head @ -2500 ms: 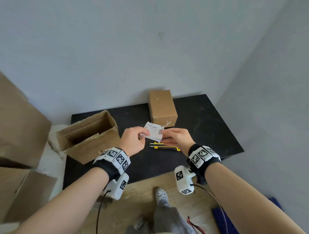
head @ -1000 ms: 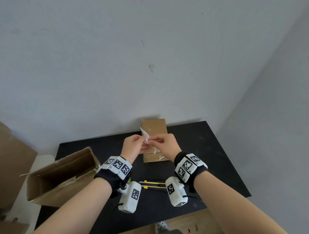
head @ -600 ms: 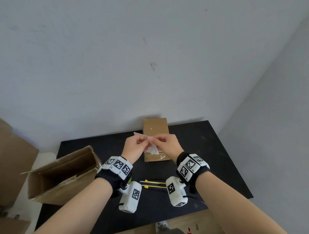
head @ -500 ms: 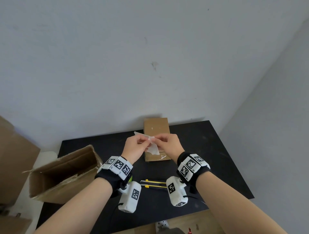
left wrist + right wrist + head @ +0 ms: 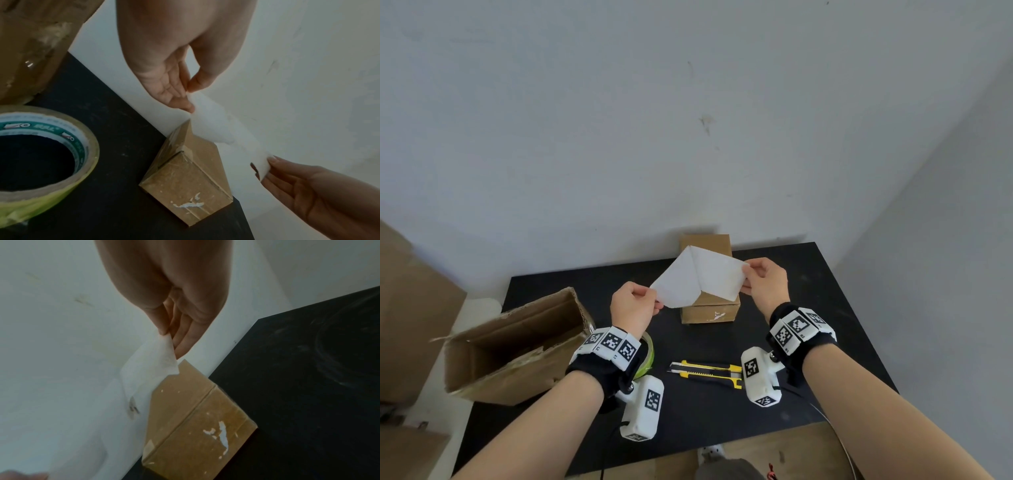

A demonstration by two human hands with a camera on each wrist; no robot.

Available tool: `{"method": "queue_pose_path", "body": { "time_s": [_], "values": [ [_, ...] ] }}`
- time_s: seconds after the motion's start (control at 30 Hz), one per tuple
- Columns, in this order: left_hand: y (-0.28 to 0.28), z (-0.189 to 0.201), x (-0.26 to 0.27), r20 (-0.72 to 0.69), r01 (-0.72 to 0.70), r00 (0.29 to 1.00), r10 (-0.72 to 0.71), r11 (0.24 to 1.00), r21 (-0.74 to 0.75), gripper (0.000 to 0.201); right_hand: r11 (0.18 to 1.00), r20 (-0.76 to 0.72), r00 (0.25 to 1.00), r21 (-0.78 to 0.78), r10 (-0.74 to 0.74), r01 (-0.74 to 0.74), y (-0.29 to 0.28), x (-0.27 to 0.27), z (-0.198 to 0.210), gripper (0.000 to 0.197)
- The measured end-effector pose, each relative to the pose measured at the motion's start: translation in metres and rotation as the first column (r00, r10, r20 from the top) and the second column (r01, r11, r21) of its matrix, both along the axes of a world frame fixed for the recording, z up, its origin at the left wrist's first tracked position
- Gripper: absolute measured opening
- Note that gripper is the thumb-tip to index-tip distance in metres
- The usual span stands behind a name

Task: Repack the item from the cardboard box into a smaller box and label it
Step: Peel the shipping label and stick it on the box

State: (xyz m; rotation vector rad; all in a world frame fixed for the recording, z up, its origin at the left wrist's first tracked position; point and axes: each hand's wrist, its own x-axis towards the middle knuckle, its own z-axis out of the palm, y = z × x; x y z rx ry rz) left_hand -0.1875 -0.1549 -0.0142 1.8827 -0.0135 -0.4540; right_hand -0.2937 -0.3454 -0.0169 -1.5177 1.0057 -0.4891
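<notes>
The left hand [image 5: 632,306] pinches the lower left corner of a white label sheet [image 5: 697,278] between thumb and fingertips, and the right hand [image 5: 765,281] pinches the opposite, right corner the same way. Held in the air between them, the sheet has parted into two layers that meet along a crease running from its top point down toward its lower edge, so it spreads like an open book with its blank side toward the head camera. Its long axis runs left to right, from one hand to the other, with the right end a little higher.

Just behind and below the sheet, the small cardboard box [image 5: 709,310] stands closed on the black table [image 5: 825,308], its long axis pointing away from the person toward the wall; its seam is taped, and white scraps of torn paper cling to the near end (clearest from the right wrist).

The larger cardboard box [image 5: 517,346] lies on its side at the table's left edge, its open mouth facing left and upward. A roll of clear tape [image 5: 44,155] sits beside it, under the left wrist. A yellow utility knife [image 5: 705,373] lies flat near the front edge between the two forearms, its length running left to right.
</notes>
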Motion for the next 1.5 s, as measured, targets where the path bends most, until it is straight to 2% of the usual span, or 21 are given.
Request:
{"method": "queue_pose_path", "body": {
  "time_s": [0.17, 0.3, 0.47, 0.6, 0.73, 0.8, 0.87, 0.93, 1.0, 1.07, 1.13, 1.2, 1.3, 1.43, 1.5],
  "values": [
    [-0.001, -0.004, 0.002, 0.023, -0.033, 0.999, 0.033, 0.999, 0.007, 0.004, 0.991, -0.022, 0.995, -0.091, -0.099, 0.096, -0.018, -0.009, 0.002, 0.009],
    [-0.006, -0.010, 0.003, -0.018, -0.096, 0.995, 0.096, 0.995, 0.016, 0.006, 0.970, -0.020, 0.988, -0.194, -0.152, 0.146, -0.026, -0.011, 0.010, 0.008],
    [-0.009, -0.020, 0.003, -0.009, -0.258, 0.966, 0.258, 0.965, -0.033, 0.005, 0.955, -0.009, 0.997, -0.287, -0.081, 0.075, -0.026, -0.008, 0.023, 0.011],
    [-0.009, -0.029, 0.005, -0.061, -0.314, 0.948, 0.312, 0.949, -0.026, 0.005, 0.937, -0.041, 0.999, -0.349, -0.003, -0.012, -0.020, -0.004, 0.026, 0.013],
    [-0.008, -0.045, 0.011, -0.157, -0.274, 0.948, 0.277, 0.961, 0.041, 0.014, 0.926, -0.100, 0.994, -0.369, 0.044, -0.078, -0.014, 0.001, 0.022, 0.015],
    [-0.007, -0.048, 0.012, -0.211, -0.227, 0.949, 0.236, 0.972, 0.068, 0.004, 0.916, -0.133, 0.989, -0.386, 0.063, -0.110, -0.012, 0.003, 0.021, 0.018],
    [-0.007, -0.049, 0.012, -0.205, -0.171, 0.958, 0.200, 0.974, 0.151, 0.029, 0.902, -0.155, 0.984, -0.406, 0.090, -0.147, -0.008, 0.004, 0.021, 0.019],
    [-0.006, -0.041, 0.007, -0.122, -0.059, 0.988, 0.099, 0.954, 0.294, 0.046, 0.877, -0.179, 0.974, -0.437, 0.135, -0.202, -0.003, 0.006, 0.023, 0.019],
    [-0.007, -0.029, 0.000, -0.002, 0.021, 1.000, -0.022, 0.923, 0.385, 0.045, 0.833, -0.204, 0.964, -0.493, 0.171, -0.252, 0.001, 0.009, 0.026, 0.018],
    [-0.010, -0.019, -0.003, 0.113, 0.096, 0.983, -0.147, 0.925, 0.368, 0.030, 0.772, -0.226, 0.953, -0.561, 0.203, -0.298, 0.006, 0.013, 0.028, 0.016],
    [-0.019, -0.009, -0.003, 0.124, 0.268, 0.946, -0.301, 0.936, 0.226, 0.017, 0.688, -0.257, 0.935, -0.634, 0.245, -0.354, 0.010, 0.016, 0.031, 0.015],
    [-0.029, 0.006, -0.004, 0.072, 0.415, 0.905, -0.419, 0.908, 0.065, 0.015, 0.575, -0.286, 0.911, -0.708, 0.297, -0.409, 0.016, 0.018, 0.029, 0.013],
    [-0.042, 0.025, -0.003, -0.005, 0.393, 0.918, -0.396, 0.914, -0.102, 0.024, 0.435, -0.306, 0.882, -0.781, 0.359, -0.448, 0.024, 0.019, 0.025, 0.011],
    [-0.045, 0.030, 0.000, -0.158, 0.234, 0.953, -0.259, 0.958, -0.165, 0.026, 0.275, -0.311, 0.866, -0.859, 0.392, -0.433, 0.033, 0.018, 0.027, 0.021],
    [-0.042, 0.027, 0.002, -0.189, 0.220, 0.949, -0.255, 0.958, -0.185, 0.021, 0.202, -0.346, 0.833, -0.863, 0.431, -0.463, 0.037, 0.018, 0.026, 0.027]
  ]
}}
